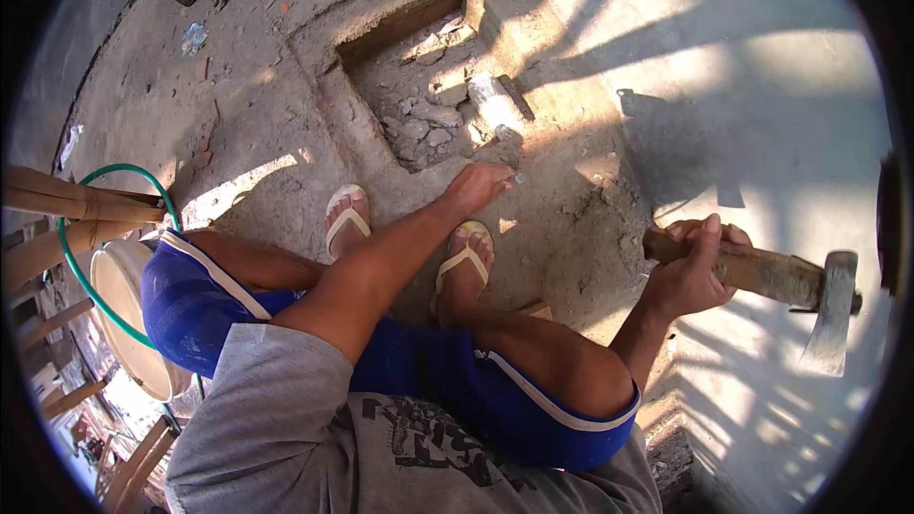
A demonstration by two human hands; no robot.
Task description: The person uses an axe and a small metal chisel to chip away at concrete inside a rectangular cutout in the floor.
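My left hand (pixel 481 186) is closed round a short metal tool (pixel 516 178), perhaps a chisel, above the near edge of a square recess (pixel 367 105) cut in the rough floor. Broken grey chunks (pixel 419 130) and a pale block (pixel 495 105) lie inside the recess. At the right, my right hand (pixel 693 266) grips the wooden handle of an adze-like hammer (pixel 828 314), its steel head pointing toward me over the pale concrete surface.
My sandalled feet (pixel 460 262) stand just before the recess. A cream bucket (pixel 129 324), a green hose (pixel 90 181) and wooden poles (pixel 76 200) are at the left. Rubble and scraps (pixel 195 38) are scattered on the floor; a pale concrete surface (pixel 752 86) lies right.
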